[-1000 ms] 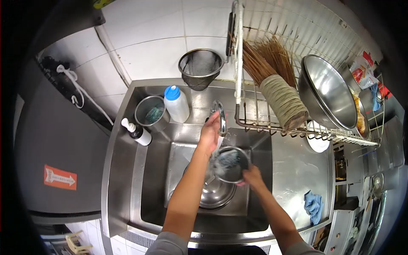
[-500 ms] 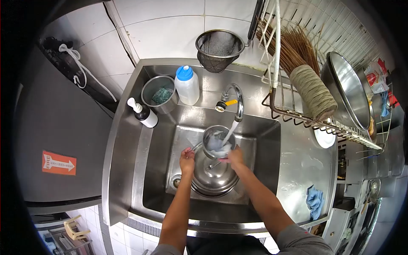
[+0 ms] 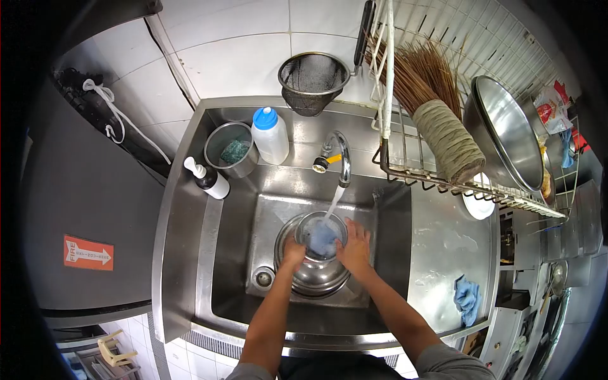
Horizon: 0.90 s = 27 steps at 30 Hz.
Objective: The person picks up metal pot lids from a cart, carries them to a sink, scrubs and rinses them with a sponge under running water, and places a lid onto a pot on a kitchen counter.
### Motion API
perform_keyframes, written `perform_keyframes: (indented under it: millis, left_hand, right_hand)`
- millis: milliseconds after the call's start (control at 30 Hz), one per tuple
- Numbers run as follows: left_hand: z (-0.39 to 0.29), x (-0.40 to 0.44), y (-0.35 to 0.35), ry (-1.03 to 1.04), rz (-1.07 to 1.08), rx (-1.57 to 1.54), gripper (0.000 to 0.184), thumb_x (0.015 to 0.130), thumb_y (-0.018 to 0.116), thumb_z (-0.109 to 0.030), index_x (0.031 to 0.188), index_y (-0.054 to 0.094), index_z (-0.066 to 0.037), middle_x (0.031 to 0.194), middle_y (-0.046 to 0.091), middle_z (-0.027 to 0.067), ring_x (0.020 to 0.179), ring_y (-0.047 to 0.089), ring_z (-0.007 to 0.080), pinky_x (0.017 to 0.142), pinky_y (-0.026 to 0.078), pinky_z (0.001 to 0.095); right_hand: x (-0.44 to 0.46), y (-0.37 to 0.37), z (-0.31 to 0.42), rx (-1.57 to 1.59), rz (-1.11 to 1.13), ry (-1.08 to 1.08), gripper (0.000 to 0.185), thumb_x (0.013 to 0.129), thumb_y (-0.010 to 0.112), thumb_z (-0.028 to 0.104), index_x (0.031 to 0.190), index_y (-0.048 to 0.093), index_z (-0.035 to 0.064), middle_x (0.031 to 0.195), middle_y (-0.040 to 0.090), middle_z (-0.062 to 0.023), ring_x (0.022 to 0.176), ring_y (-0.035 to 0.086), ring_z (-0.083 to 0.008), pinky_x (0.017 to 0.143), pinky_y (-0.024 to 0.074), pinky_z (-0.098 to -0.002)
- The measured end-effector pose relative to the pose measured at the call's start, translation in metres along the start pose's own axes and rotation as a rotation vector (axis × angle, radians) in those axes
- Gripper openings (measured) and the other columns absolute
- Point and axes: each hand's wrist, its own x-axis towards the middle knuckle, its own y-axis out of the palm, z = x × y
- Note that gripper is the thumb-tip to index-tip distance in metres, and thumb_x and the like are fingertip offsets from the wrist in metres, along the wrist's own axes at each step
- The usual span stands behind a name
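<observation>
A small round metal bowl (image 3: pixel 304 223) with cloudy, sudsy water (image 3: pixel 323 239) in it sits under the stream from the curved faucet (image 3: pixel 346 166). My left hand (image 3: pixel 292 254) closes on the bowl's left side. On its right side, my right hand (image 3: pixel 356 248) holds it with the thumb near the rim and the fingers along the outside wall. Beneath it, a larger shiny metal bowl or lid (image 3: pixel 316 280) rests on the floor of the steel sink (image 3: pixel 253 310); which it is, I cannot tell.
Left of the faucet stand a white bottle with a blue cap (image 3: pixel 271 139), a metal pot (image 3: pixel 246 166) holding a green scrubber, and a pump bottle (image 3: pixel 212 183). A mesh strainer (image 3: pixel 313 82) hangs behind. A wire rack (image 3: pixel 437 179) overhangs the right counter, where a blue cloth (image 3: pixel 467 299) lies.
My left hand has moved right, onto the small bowl. My right hand has shifted up along its side, fingers more extended. White foam has thinned, and the water looks bluish. The view has shifted slightly.
</observation>
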Motion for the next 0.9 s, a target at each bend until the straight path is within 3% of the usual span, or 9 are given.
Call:
perform_keyframes:
  millis: [33,100,233,300,433,500,567,767,900]
  left_hand:
    - [-0.002,-0.006,0.003,-0.003,0.001,0.003,0.075,0.079,0.054,0.005,0.148,0.031,-0.014,0.128,0.054,0.0219,0.096,0.065,0.0391,0.064,0.063,0.0509]
    - [-0.006,-0.015,0.014,0.032,-0.018,0.113,0.076,0.079,0.052,0.006,0.149,0.031,-0.016,0.118,0.058,0.0236,0.084,0.067,0.0376,0.06,0.063,0.0504]
    - [0.0,-0.026,0.033,0.056,0.019,0.006,0.078,0.079,0.05,0.006,0.151,0.027,-0.015,0.108,0.062,0.024,0.076,0.068,0.036,0.053,0.062,0.0479]
    - [-0.008,-0.033,0.039,0.067,-0.097,0.157,0.077,0.079,0.05,0.006,0.15,0.029,-0.013,0.107,0.063,0.0243,0.076,0.068,0.0318,0.047,0.058,0.0422]
    - [0.0,-0.038,0.025,0.067,-0.168,0.084,0.074,0.079,0.046,0.007,0.148,0.037,-0.017,0.111,0.065,0.0227,0.096,0.067,0.0289,0.078,0.054,0.0381]
    - [-0.022,-0.061,0.03,0.096,-0.181,0.07,0.073,0.079,0.046,0.006,0.148,0.037,-0.016,0.113,0.065,0.0228,0.1,0.066,0.0304,0.083,0.052,0.0381]
    - [-0.034,-0.057,0.029,0.126,-0.195,0.049,0.072,0.079,0.046,0.005,0.148,0.038,-0.016,0.114,0.065,0.023,0.105,0.064,0.032,0.089,0.05,0.0381]
    - [-0.009,-0.023,-0.01,0.222,-0.318,0.433,0.076,0.077,0.05,0.004,0.149,0.035,-0.017,0.118,0.062,0.0265,0.103,0.065,0.0364,0.09,0.051,0.0421]
    - [0.012,-0.021,-0.054,0.12,-0.223,-0.156,0.077,0.079,0.044,0.007,0.15,0.028,-0.019,0.123,0.06,0.0212,0.097,0.067,0.0357,0.068,0.063,0.0444]
  right_hand:
    - [0.002,-0.005,0.005,0.001,0.002,0.004,0.061,0.082,0.063,0.01,0.139,0.041,0.0063,0.128,0.051,-0.022,0.109,0.058,-0.0423,0.087,0.0529,-0.0522]
    - [0.014,-0.01,0.013,0.19,0.499,-0.05,0.073,0.082,0.068,0.023,0.144,0.034,0.0032,0.144,0.036,-0.0284,0.132,0.037,-0.0434,0.105,0.036,-0.0524]
    - [0.029,0.04,0.019,0.021,0.739,0.182,0.079,0.08,0.069,0.032,0.144,0.034,0.002,0.147,0.036,-0.0236,0.133,0.037,-0.0439,0.105,0.036,-0.0526]
    - [0.028,0.057,0.036,-0.257,0.734,0.251,0.073,0.08,0.07,0.033,0.142,0.038,0.0138,0.134,0.048,-0.0207,0.125,0.048,-0.0403,0.102,0.0437,-0.0448]
    - [0.037,0.043,0.025,-0.123,0.938,-0.091,0.082,0.074,0.074,0.034,0.142,0.038,0.0049,0.132,0.052,-0.0211,0.123,0.051,-0.0405,0.102,0.0431,-0.0446]
    - [0.022,0.091,0.014,-0.143,0.788,-0.062,0.08,0.071,0.074,0.029,0.139,0.042,0.0009,0.126,0.057,-0.0209,0.121,0.053,-0.0403,0.1,0.0447,-0.0447]
    - [0.012,0.126,0.008,-0.336,0.346,-0.086,0.073,0.07,0.077,0.027,0.135,0.05,0.0082,0.124,0.059,-0.021,0.113,0.059,-0.0361,0.098,0.0471,-0.0402]
    - [0.059,0.024,0.045,0.183,0.482,-0.1,0.057,0.067,0.071,0.013,0.123,0.061,0.0123,0.114,0.063,-0.0175,0.106,0.062,-0.0342,0.093,0.05,-0.0388]
    - [0.038,0.0,0.058,0.392,0.55,-0.16,0.047,0.066,0.071,0.009,0.112,0.067,0.0148,0.106,0.064,-0.0144,0.103,0.062,-0.033,0.088,0.0505,-0.0391]
